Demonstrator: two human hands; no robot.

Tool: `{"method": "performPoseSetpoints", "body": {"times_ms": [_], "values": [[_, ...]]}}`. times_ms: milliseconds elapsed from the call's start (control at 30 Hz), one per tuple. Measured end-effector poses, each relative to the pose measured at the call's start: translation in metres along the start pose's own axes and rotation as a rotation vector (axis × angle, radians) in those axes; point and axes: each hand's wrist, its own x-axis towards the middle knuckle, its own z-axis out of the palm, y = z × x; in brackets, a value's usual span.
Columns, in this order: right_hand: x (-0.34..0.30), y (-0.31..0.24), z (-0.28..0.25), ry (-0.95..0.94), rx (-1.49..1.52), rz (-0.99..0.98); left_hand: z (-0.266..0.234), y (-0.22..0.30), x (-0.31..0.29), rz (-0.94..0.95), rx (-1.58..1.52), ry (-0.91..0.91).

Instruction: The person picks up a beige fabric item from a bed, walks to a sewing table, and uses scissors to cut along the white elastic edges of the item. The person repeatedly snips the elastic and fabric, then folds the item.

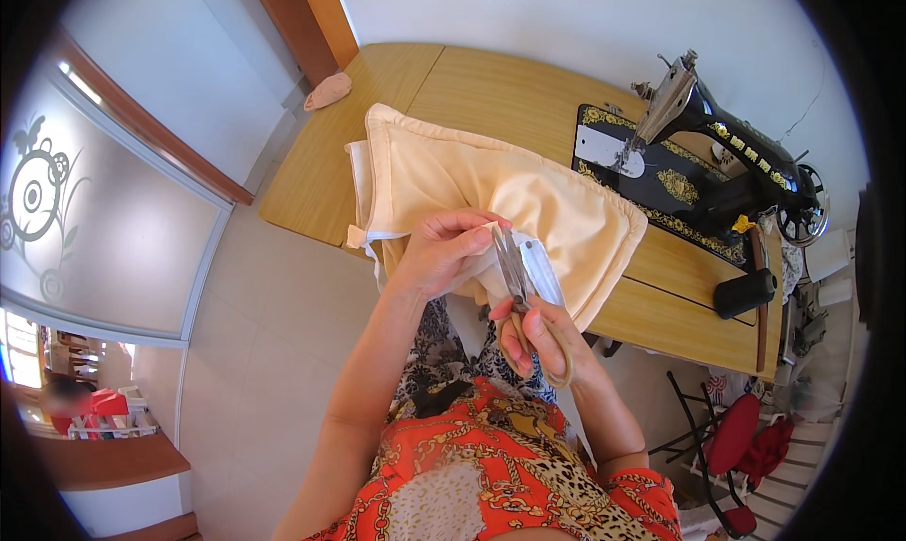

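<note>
A pale peach fabric piece [453, 159] with a corded edge lies bunched over the front of the table. Its white underside or lining [543, 272] shows near my hands. My left hand [442, 250] is closed in a pinch on a bit of white cloth at the fabric's near side. My right hand [559, 338] grips scissors [511, 262] with tan handles, fingers through the loops. The blades point away from me, and their tips meet the cloth beside my left fingertips. Whether they are cutting it cannot be made out.
A black sewing machine [717, 130] with gold decoration stands at the right of the wooden table [510, 74]. A black thread cone [746, 294] lies near the right edge. A small pinkish cloth item [328, 92] rests at the far left corner. A red-seated folding chair [733, 434] is lower right.
</note>
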Motion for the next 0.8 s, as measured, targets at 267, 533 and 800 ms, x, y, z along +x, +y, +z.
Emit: {"method": "performPoseSetpoints", "body": {"times_ms": [267,533,800], "values": [[0.003,0.000,0.007,0.040,0.049,-0.046,0.001,0.000,0.000,-0.002,-0.007,0.011],[0.005,0.003,0.011,0.056,0.076,-0.072,-0.005,-0.005,-0.002,-0.024,0.019,0.040],[0.000,-0.002,0.009,0.097,0.111,-0.016,-0.007,-0.004,-0.004,-0.057,0.069,0.048]]}}
